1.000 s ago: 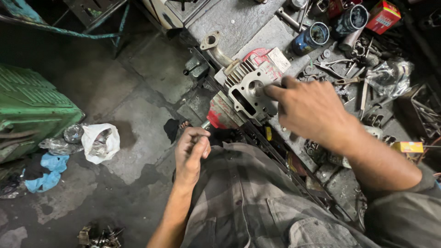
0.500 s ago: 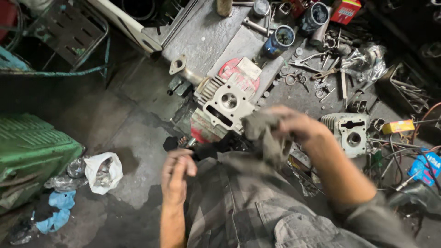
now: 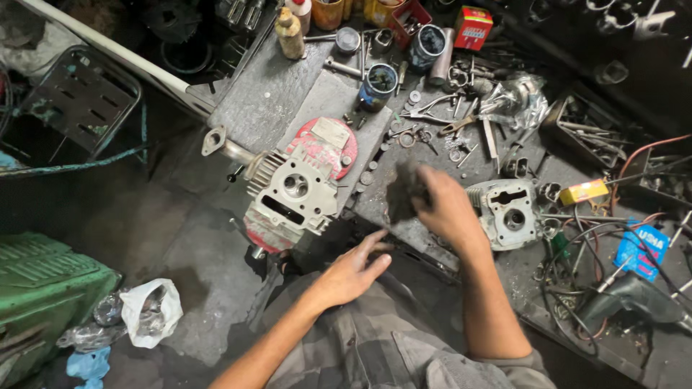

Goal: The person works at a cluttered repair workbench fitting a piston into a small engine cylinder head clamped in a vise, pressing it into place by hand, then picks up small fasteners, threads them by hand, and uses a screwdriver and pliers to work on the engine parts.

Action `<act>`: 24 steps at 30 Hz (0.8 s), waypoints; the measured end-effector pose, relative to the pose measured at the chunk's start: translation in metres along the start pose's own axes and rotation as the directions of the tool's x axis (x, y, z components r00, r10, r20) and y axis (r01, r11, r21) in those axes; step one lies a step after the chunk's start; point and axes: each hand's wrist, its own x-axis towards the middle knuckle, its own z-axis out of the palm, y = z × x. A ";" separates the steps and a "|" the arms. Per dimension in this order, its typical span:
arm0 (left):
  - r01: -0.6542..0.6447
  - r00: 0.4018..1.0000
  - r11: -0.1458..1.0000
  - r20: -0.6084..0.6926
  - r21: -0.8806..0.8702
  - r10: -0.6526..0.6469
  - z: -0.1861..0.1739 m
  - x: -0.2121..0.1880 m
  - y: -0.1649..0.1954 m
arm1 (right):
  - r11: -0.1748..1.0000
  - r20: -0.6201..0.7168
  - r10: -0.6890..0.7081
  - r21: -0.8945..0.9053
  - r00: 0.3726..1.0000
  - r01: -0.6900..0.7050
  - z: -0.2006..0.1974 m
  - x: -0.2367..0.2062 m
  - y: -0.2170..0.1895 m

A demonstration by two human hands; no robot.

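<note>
1. The right hand grips a dark, crumpled greasy rag, fingers curled round it, just right of the finned grey metal engine cylinder head. The rag is blurred, so exactly how the fingers close on it I cannot tell.

2. The left hand is spread flat, palm down, fingers fanned and empty, below and to the right of the cylinder head, near the edge of the grimy grey workbench. Whether it rests on the bench edge or on the person's lap is unclear.

3. The cylinder head sits on a round red-and-white tin lid, overhanging the bench edge on its lower left.

4. Likely trouble: that overhang. A sideways knock from either hand could tip the head off the bench onto the concrete floor.

5. A second risk: small washers and rings lie loose up and to the right of the head; a sweeping rag could scatter them or drag grit into the head's open ports.

6. A second grey cast metal engine part lies further right of the head, touching the right wrist; the forearm could nudge it.

7. Both forearms reach forward from the lap, the right raised and extended further, the left low and bent inward.
</note>
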 end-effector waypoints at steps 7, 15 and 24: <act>0.129 0.989 0.977 0.093 -0.173 -0.114 0.002 0.000 0.008 | 0.967 -0.061 0.035 -0.251 0.998 -0.049 0.028 0.034 0.038; 0.074 0.983 0.978 -0.151 -0.196 -0.105 0.003 -0.021 -0.008 | 0.997 -0.104 0.042 -0.063 0.994 -0.049 0.086 0.150 0.022; -0.032 0.887 0.962 -0.452 -0.270 -0.097 0.010 -0.057 -0.022 | 0.990 -0.153 -0.118 -0.089 0.981 0.105 0.115 0.175 0.024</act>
